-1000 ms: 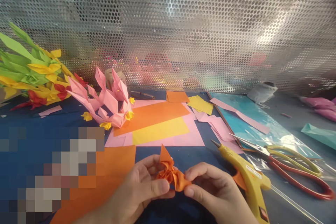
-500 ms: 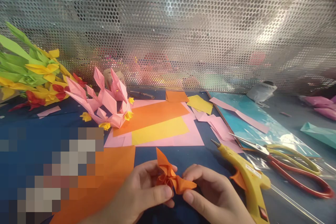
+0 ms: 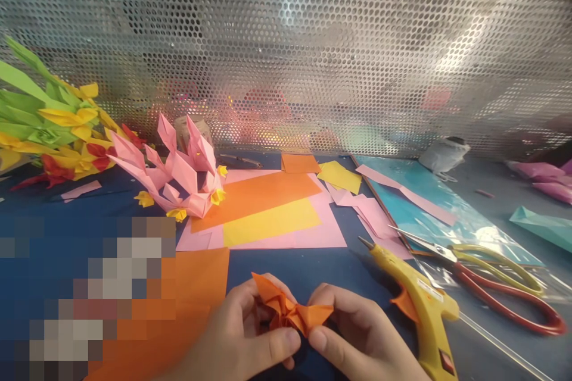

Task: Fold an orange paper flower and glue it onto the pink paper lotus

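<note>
Between my two hands is a folded orange paper flower (image 3: 286, 307) with pointed petals. My left hand (image 3: 250, 324) pinches its left side, the thumb across the front and the other fingers behind, partly hidden. The petal on the right is held between thumb and index finger of my right hand (image 3: 357, 324). Just right of that hand lies a yellow glue gun (image 3: 417, 294), its nozzle pointing up and left. A small orange paper piece (image 3: 406, 303) sits beneath it. Orange paper (image 3: 201, 286) lies flat beside my left forearm.
A pink folded-paper piece (image 3: 183, 175) with small yellow flowers stands at back left, beside green and yellow paper flowers (image 3: 58, 113). Pink sheets (image 3: 330, 235) carry orange and yellow strips (image 3: 272, 220). Scissors (image 3: 491, 292) lie right, near a blue pack (image 3: 415, 184). Behind rises a perforated metal panel (image 3: 286, 41).
The orange flower has turned and tipped between my fingers, its upper petal now lower and further left. My left thumb has shifted slightly right and down.
</note>
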The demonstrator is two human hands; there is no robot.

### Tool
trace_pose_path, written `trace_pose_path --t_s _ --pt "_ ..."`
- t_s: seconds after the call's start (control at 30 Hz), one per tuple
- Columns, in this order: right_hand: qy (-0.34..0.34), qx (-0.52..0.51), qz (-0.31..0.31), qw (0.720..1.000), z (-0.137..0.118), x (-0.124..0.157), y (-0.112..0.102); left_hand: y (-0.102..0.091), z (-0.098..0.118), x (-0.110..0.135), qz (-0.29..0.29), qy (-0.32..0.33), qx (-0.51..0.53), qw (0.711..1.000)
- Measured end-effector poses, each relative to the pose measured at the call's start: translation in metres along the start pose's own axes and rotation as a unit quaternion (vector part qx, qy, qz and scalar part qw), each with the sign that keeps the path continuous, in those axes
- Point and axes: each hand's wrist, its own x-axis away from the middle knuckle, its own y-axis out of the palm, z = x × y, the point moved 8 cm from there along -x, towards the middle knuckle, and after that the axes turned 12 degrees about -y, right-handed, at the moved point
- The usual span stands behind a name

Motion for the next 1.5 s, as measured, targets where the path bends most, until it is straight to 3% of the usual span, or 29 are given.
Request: trace_pose_path --t_s 0.23,0.43,0.6,0.9,1.2,1.33,1.5 --pt "-0.013 0.001 -0.023 1.0 -0.001 -0.002 0.004 0.007 0.002 0.003 -0.007 -0.007 -0.015 1.0" --pt "-0.01 0.041 -0.027 0.999 0.0 0.001 0.003 0.009 -0.002 0.003 0.011 -0.053 -0.043 0.998" --pt "0.005 0.063 -0.019 0.998 0.0 0.0 0.002 0.005 0.001 0.002 0.029 -0.018 -0.032 0.999" --pt "-0.021 -0.009 0.019 1.0 -0.007 -0.002 -0.001 0.007 0.002 0.001 0.031 -0.037 -0.052 0.997" --pt "0.014 -0.173 -0.011 0.985 0.004 0.0 0.011 0.0 -0.001 0.003 0.052 -0.045 -0.048 0.996" --pt "0.004 -0.158 -0.004 0.987 0.004 -0.001 0.009 0.002 -0.001 0.003 0.038 -0.061 -0.031 0.997" --pt "0.014 -0.076 0.04 0.996 0.002 -0.001 0.002 0.006 -0.008 -0.003 -0.018 -0.091 -0.005 0.996"
